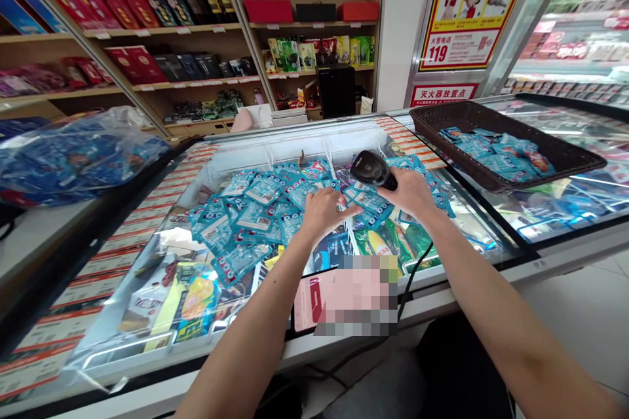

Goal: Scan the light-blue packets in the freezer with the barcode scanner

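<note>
- By the right hand (411,191), a black scanner (372,170) is held by its handle, with the fingers wrapped round it. The scanner is made of hard, smooth plastic, and its head is round like an egg.
- The left hand (323,211) is held loosely wide above the blue packets (263,190), with its thumb stuck out from the fingers. Whether a packet is touched by it cannot be told.
- The packets are flat, shiny and a bit crinkly, with four-sided shapes. They are spread in a messy heap under and around both hands, over the smooth glass top (491,226) of a freezer.
- A thin, bendy black cord (419,265) is seen below the right hand.
- Near the person, a flat, pink-lit screen (305,304) is laid at the freezer's edge. Part of it is blurred.
- To the right, more blue packets are held in a dark woven basket (582,156) with straight sides.
- To the left, blue packs are seen through a thin, wrinkly, clear bag (78,157).
- One scanner, one screen, one woven basket and one clear bag can be counted. The packets are too mixed up to be counted.
- Farther back, three long boxes (316,12) are lined up on a wooden shelf (339,25).
</note>
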`<state>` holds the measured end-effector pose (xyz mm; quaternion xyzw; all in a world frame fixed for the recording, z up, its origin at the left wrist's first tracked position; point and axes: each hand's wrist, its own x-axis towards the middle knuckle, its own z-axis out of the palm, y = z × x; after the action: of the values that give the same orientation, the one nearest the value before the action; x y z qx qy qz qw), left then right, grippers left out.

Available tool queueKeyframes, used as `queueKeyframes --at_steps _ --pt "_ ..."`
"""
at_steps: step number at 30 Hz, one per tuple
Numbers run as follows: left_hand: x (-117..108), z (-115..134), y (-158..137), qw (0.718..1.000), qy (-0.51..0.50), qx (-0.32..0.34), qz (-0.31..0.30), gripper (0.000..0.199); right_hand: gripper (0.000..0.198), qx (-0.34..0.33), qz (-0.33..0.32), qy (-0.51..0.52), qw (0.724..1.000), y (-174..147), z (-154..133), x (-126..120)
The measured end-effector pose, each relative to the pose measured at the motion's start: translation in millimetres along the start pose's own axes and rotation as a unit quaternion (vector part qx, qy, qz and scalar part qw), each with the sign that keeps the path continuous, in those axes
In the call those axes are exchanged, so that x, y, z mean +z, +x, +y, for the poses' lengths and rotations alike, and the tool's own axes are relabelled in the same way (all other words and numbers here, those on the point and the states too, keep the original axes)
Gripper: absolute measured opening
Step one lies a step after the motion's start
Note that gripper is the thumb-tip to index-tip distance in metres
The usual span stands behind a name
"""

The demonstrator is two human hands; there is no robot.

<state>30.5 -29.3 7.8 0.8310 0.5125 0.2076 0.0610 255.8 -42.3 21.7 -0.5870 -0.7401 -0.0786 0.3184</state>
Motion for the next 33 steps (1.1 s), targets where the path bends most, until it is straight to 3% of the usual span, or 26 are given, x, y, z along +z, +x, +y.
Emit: queueKeyframes --at_steps 6,11,17,23,29,33 --pt "-2.5 -0.1 2.3 0.993 -0.103 -0.058 -0.019 0.038 0.024 0.000 0.008 -0.001 1.000 -0.6 0.6 1.0" --pt "-9.3 -8.8 1.2 0.964 -0.234 -0.115 0.045 0.029 0.025 0.001 0.010 -0.011 1.000 -1.4 -0.4 0.3" --pt "-13.9 -19.9 -1.2 0.951 -0.236 -0.141 0.141 0.027 0.025 0.000 -0.001 -0.010 1.000 -1.3 -0.5 0.4" --pt "-11.5 -25.5 0.1 0.889 -0.370 -0.194 0.189 0.026 0.028 -0.012 -0.020 -0.010 1.000 -2.6 -2.4 -0.5" --pt "-10.1 -31.9 4.5 0.821 -0.491 -0.201 0.209 0.020 0.025 -0.046 -0.039 0.003 0.998 -5.3 -6.9 2.1" --pt "-10.6 -32.0 4.8 0.800 -0.520 -0.214 0.209 0.019 0.024 -0.070 -0.050 0.021 0.996 -7.4 -10.3 2.2"
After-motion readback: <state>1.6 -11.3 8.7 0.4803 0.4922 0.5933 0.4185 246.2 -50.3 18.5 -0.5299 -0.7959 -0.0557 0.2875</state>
